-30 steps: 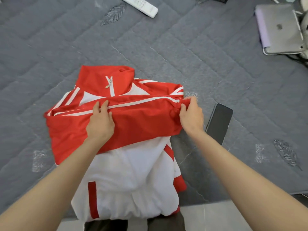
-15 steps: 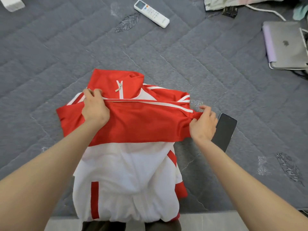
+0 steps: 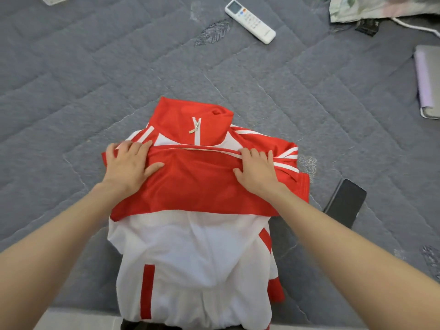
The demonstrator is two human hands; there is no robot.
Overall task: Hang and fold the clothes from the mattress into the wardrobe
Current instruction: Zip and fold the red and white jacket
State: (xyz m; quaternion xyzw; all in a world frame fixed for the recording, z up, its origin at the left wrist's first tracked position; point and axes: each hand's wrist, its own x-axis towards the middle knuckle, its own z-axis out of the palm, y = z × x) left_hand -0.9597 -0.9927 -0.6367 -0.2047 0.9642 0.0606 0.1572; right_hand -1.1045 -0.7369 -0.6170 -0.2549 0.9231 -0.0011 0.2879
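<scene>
one red-and-white jacket (image 3: 190, 246) on the grey mattress (image 3: 95, 67), at its near edge. left hand (image 3: 128, 167) and right hand (image 3: 258, 170), both flat with fingers straight, press its red fold. one remote (image 3: 250, 21), one phone (image 3: 345, 202); remote print unreadable.

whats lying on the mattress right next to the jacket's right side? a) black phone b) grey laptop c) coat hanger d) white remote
a: the flat black phone lies just off the right edge of the red and white zip-up jacket on the grey quilted mattress.
</scene>
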